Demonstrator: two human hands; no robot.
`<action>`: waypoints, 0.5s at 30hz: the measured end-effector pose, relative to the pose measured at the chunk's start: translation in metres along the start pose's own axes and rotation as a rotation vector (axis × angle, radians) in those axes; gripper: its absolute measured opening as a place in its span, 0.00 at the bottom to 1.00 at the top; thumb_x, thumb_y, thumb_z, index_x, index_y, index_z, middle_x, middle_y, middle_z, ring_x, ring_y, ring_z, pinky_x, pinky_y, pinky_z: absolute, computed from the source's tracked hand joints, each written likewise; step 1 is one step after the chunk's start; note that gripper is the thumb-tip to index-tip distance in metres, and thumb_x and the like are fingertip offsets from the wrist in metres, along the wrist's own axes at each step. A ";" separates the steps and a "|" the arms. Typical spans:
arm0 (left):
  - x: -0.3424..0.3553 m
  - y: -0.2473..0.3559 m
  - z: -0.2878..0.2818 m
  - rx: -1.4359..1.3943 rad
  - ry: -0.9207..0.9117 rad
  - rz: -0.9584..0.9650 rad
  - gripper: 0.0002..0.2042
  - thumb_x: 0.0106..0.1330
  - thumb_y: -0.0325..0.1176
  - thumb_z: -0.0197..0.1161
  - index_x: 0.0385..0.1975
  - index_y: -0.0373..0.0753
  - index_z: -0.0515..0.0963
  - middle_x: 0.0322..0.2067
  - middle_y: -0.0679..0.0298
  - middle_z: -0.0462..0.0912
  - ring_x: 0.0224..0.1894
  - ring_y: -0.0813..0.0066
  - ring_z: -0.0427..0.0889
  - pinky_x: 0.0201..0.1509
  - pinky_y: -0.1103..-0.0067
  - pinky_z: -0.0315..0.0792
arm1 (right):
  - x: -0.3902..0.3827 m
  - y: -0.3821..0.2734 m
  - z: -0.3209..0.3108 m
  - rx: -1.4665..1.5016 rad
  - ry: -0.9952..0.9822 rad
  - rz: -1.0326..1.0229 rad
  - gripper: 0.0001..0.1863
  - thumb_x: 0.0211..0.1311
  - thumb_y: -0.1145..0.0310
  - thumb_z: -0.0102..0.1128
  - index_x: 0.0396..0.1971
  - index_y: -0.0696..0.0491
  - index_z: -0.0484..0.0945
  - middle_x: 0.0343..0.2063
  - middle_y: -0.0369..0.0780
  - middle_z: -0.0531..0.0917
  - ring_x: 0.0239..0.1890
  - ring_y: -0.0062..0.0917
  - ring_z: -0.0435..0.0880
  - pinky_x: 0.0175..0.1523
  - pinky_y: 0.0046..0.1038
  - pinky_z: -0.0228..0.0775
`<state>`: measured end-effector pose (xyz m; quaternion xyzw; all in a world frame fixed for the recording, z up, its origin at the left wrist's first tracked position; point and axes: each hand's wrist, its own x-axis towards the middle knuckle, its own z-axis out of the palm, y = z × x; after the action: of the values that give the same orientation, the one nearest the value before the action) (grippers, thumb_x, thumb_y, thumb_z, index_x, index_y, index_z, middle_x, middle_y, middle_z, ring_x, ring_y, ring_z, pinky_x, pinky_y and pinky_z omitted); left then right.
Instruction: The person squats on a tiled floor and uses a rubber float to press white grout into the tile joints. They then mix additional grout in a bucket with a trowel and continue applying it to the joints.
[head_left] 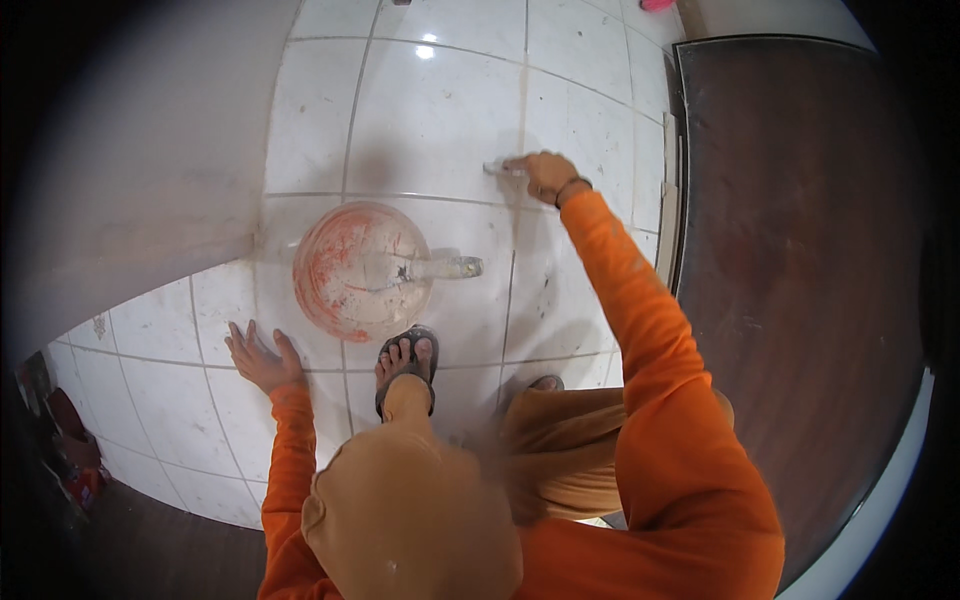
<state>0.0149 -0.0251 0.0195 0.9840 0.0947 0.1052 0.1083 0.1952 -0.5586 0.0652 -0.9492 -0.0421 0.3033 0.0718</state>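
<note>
Right hand (547,175): fingers together, apparently closed on a small pale piece (492,168); too small and blurred to identify. The piece is at the floor tiles (440,120), near a meeting of grout lines, ahead and right of the tub. My index finger lies forward along it, which I judge gives control close to the tip. Arm extended well out, presumably because the spot lies beyond my feet.

Left hand (262,360): palm down on the tiles, fingers apart, gripping nothing. Judged a prop: I am crouched and reaching forward right, so weight on the opposite side should steady me.

Tub (318,285): round, smeared red and whitish inside, standing between my hands, just ahead of one sandalled foot (405,362). Placement seems chosen for reach by either hand. A flat tool (465,267) lies across its right rim, handle outward, probably to keep that end clean and easy to take. Exact type: cannot tell.

Surroundings: pale wall (150,180) left, dark brown panel (800,250) right.
</note>
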 end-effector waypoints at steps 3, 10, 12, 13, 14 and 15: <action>-0.001 0.002 0.001 -0.018 -0.011 0.000 0.25 0.69 0.43 0.60 0.63 0.37 0.73 0.74 0.53 0.60 0.76 0.44 0.54 0.76 0.52 0.51 | -0.045 -0.017 0.033 -0.007 0.024 0.024 0.33 0.51 0.78 0.54 0.59 0.36 0.81 0.46 0.44 0.88 0.49 0.43 0.86 0.56 0.40 0.78; 0.004 0.004 0.000 -0.028 -0.040 -0.017 0.27 0.70 0.45 0.59 0.64 0.36 0.72 0.74 0.49 0.60 0.76 0.41 0.53 0.76 0.50 0.50 | 0.018 0.040 -0.019 0.147 0.051 0.050 0.31 0.52 0.77 0.53 0.57 0.37 0.83 0.44 0.49 0.87 0.48 0.45 0.86 0.57 0.41 0.78; 0.000 0.000 -0.006 -0.013 -0.037 -0.025 0.26 0.69 0.44 0.59 0.64 0.36 0.72 0.74 0.49 0.60 0.76 0.41 0.53 0.76 0.50 0.50 | 0.062 0.038 -0.063 0.096 0.062 0.169 0.31 0.54 0.77 0.54 0.59 0.37 0.81 0.44 0.49 0.87 0.47 0.45 0.86 0.56 0.40 0.79; 0.003 0.001 -0.004 -0.030 -0.033 0.000 0.26 0.69 0.43 0.59 0.64 0.36 0.72 0.74 0.49 0.60 0.76 0.41 0.53 0.75 0.50 0.50 | 0.080 0.066 -0.069 0.030 0.189 0.080 0.31 0.54 0.77 0.56 0.60 0.37 0.80 0.45 0.49 0.87 0.47 0.44 0.86 0.55 0.40 0.80; 0.004 0.000 -0.004 -0.031 -0.026 0.013 0.26 0.69 0.43 0.59 0.64 0.36 0.72 0.74 0.49 0.60 0.76 0.41 0.54 0.75 0.50 0.50 | 0.098 0.069 -0.081 0.007 0.175 0.103 0.31 0.54 0.77 0.59 0.60 0.37 0.80 0.46 0.49 0.87 0.47 0.44 0.86 0.54 0.41 0.80; 0.006 0.001 -0.003 -0.032 -0.027 0.020 0.26 0.68 0.42 0.60 0.64 0.36 0.72 0.74 0.50 0.61 0.76 0.41 0.54 0.76 0.50 0.50 | 0.114 0.078 -0.083 0.004 0.203 0.134 0.31 0.54 0.76 0.61 0.60 0.38 0.80 0.46 0.49 0.86 0.47 0.45 0.86 0.54 0.42 0.80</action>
<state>0.0203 -0.0244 0.0240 0.9843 0.0819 0.0946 0.1242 0.3392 -0.6304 0.0547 -0.9756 0.0297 0.2099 0.0570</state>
